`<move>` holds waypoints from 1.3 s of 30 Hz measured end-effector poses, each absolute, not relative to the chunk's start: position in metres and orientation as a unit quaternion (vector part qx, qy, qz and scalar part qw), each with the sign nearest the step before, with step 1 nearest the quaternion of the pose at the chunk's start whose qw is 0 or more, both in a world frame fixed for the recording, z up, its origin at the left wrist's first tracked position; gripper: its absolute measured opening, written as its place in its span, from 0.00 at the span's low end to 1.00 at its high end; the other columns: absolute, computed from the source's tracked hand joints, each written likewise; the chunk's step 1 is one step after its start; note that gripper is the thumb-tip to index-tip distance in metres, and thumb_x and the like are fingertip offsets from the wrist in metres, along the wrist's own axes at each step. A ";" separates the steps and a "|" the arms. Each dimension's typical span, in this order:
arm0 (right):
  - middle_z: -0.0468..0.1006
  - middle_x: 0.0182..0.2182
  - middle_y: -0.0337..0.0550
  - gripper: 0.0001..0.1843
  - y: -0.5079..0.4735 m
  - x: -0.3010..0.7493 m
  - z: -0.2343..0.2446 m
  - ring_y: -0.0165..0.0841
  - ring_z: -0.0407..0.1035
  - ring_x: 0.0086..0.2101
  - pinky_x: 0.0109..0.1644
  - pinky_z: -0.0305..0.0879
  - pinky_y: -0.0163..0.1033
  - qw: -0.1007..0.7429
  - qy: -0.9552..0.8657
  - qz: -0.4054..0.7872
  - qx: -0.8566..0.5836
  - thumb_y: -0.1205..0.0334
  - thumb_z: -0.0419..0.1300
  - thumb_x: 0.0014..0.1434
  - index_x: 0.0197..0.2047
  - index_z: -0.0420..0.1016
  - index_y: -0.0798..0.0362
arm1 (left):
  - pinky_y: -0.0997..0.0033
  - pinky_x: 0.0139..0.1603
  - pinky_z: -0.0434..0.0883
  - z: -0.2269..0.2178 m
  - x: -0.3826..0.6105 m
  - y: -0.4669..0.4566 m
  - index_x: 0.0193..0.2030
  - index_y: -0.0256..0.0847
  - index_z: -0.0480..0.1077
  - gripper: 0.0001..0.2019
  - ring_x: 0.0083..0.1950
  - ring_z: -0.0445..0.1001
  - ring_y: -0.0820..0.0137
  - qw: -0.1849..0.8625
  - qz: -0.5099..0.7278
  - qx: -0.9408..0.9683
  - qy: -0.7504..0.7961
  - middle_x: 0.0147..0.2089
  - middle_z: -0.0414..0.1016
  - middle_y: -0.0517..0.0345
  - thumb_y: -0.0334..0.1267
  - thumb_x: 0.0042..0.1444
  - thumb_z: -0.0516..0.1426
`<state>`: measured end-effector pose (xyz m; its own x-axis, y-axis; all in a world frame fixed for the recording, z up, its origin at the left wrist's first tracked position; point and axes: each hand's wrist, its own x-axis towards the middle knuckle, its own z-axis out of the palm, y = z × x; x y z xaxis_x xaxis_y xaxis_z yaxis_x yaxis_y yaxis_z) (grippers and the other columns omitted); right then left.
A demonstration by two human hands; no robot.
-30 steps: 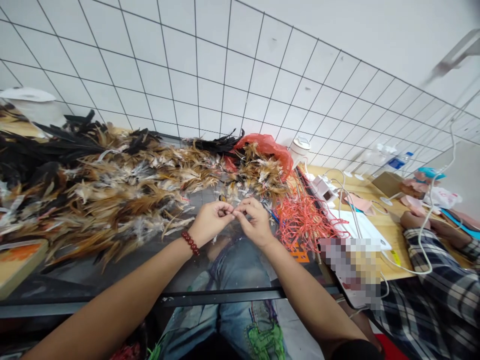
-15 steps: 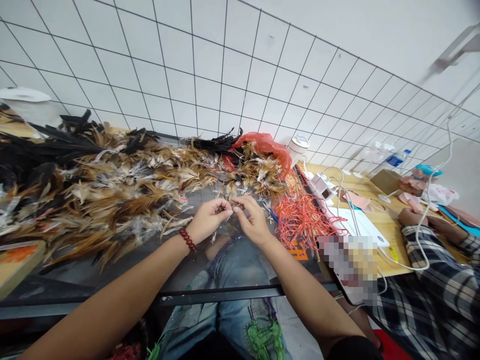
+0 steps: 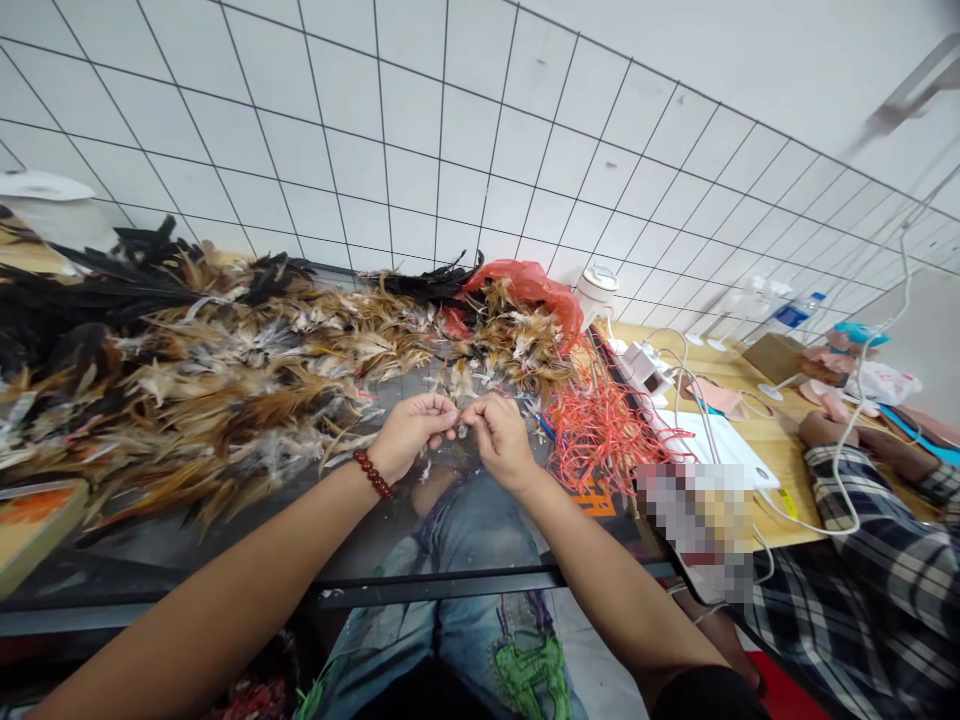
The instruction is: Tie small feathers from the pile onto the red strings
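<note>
My left hand [image 3: 409, 435], with a red bead bracelet [image 3: 372, 474] on its wrist, and my right hand [image 3: 501, 440] meet over a glass table [image 3: 225, 560]. The fingertips of both are pinched together on a small feather piece [image 3: 460, 426], too small to make out well. Just behind the hands lies a long heap of brown, tan and black feathers [image 3: 202, 390]. A tangle of red strings [image 3: 607, 430] lies right of my right hand.
A red plastic bag [image 3: 536, 290] and a white cup [image 3: 598, 292] stand at the back by the tiled wall. On the right, a wooden table [image 3: 757, 440] carries white cables and a charger, and a person in a plaid sleeve [image 3: 885, 560] sits there. My jeans show through the glass.
Both hands stay pinched together and have shifted slightly left and up; the view has tilted a little. Nothing else moved.
</note>
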<state>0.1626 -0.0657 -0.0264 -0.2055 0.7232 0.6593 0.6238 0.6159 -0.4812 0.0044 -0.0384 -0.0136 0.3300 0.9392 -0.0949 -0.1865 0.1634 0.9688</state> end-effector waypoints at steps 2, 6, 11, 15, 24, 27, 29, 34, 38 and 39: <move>0.76 0.32 0.42 0.12 -0.067 0.162 -0.025 0.33 0.68 0.36 0.45 0.58 0.41 0.456 -0.779 0.053 -0.427 0.60 0.48 0.67 0.34 0.68 0.51 | 0.80 0.19 0.56 -0.012 0.004 -0.038 0.24 0.35 0.71 0.13 0.21 0.64 0.78 0.668 0.435 0.460 0.392 0.20 0.70 0.58 0.39 0.36 0.68; 0.76 0.32 0.42 0.13 -0.066 0.162 -0.026 0.33 0.68 0.36 0.45 0.58 0.41 0.456 -0.771 0.072 -0.439 0.58 0.48 0.67 0.34 0.69 0.51 | 0.80 0.19 0.56 -0.010 0.004 -0.039 0.24 0.34 0.71 0.13 0.21 0.65 0.78 0.671 0.458 0.430 0.393 0.21 0.71 0.57 0.37 0.34 0.69; 0.74 0.30 0.41 0.12 -0.062 0.162 -0.030 0.32 0.68 0.34 0.41 0.61 0.38 0.512 -0.702 0.144 -0.473 0.59 0.50 0.65 0.33 0.68 0.51 | 0.78 0.19 0.59 -0.011 0.006 -0.041 0.23 0.36 0.71 0.11 0.20 0.66 0.76 0.589 0.451 0.519 0.425 0.20 0.74 0.56 0.38 0.37 0.68; 0.74 0.29 0.40 0.12 -0.062 0.161 -0.031 0.32 0.67 0.32 0.39 0.61 0.37 0.497 -0.705 0.173 -0.475 0.58 0.51 0.64 0.31 0.68 0.51 | 0.76 0.21 0.61 -0.014 0.007 -0.040 0.23 0.37 0.69 0.12 0.19 0.67 0.75 0.601 0.467 0.494 0.419 0.20 0.74 0.57 0.38 0.36 0.68; 0.72 0.28 0.39 0.11 -0.059 0.161 -0.032 0.30 0.66 0.32 0.39 0.61 0.35 0.482 -0.714 0.194 -0.469 0.59 0.52 0.63 0.29 0.67 0.52 | 0.78 0.22 0.59 -0.010 0.003 -0.037 0.25 0.36 0.68 0.17 0.22 0.67 0.77 0.660 0.480 0.414 0.403 0.22 0.73 0.60 0.35 0.31 0.70; 0.72 0.28 0.39 0.10 -0.059 0.162 -0.032 0.30 0.66 0.31 0.39 0.62 0.35 0.478 -0.716 0.194 -0.471 0.60 0.52 0.62 0.29 0.67 0.52 | 0.78 0.25 0.61 -0.010 0.002 -0.037 0.25 0.36 0.69 0.17 0.24 0.67 0.79 0.647 0.486 0.424 0.407 0.24 0.73 0.61 0.34 0.30 0.71; 0.72 0.28 0.38 0.10 -0.059 0.163 -0.032 0.30 0.66 0.31 0.39 0.62 0.35 0.475 -0.715 0.194 -0.475 0.61 0.52 0.62 0.29 0.67 0.52 | 0.77 0.28 0.64 -0.011 0.001 -0.035 0.25 0.36 0.70 0.16 0.25 0.68 0.78 0.624 0.495 0.442 0.413 0.25 0.73 0.61 0.35 0.30 0.71; 0.73 0.30 0.41 0.09 -0.061 0.164 -0.028 0.32 0.67 0.34 0.42 0.65 0.38 0.486 -0.716 0.152 -0.477 0.64 0.51 0.62 0.30 0.67 0.51 | 0.75 0.33 0.67 -0.017 -0.003 -0.027 0.27 0.36 0.71 0.16 0.28 0.70 0.75 0.561 0.512 0.491 0.427 0.27 0.75 0.59 0.37 0.32 0.70; 0.76 0.44 0.49 0.12 -0.061 0.161 -0.029 0.35 0.70 0.46 0.52 0.66 0.43 0.495 -0.748 0.133 -0.423 0.67 0.48 0.63 0.45 0.70 0.51 | 0.73 0.37 0.68 -0.021 -0.002 -0.028 0.28 0.37 0.71 0.14 0.31 0.72 0.74 0.530 0.489 0.567 0.397 0.29 0.75 0.59 0.37 0.37 0.69; 0.76 0.45 0.49 0.14 -0.060 0.160 -0.031 0.35 0.70 0.46 0.51 0.67 0.42 0.484 -0.757 0.139 -0.417 0.68 0.47 0.63 0.49 0.69 0.51 | 0.73 0.38 0.69 -0.021 -0.001 -0.029 0.29 0.37 0.70 0.13 0.32 0.72 0.74 0.526 0.485 0.581 0.388 0.29 0.75 0.59 0.37 0.37 0.68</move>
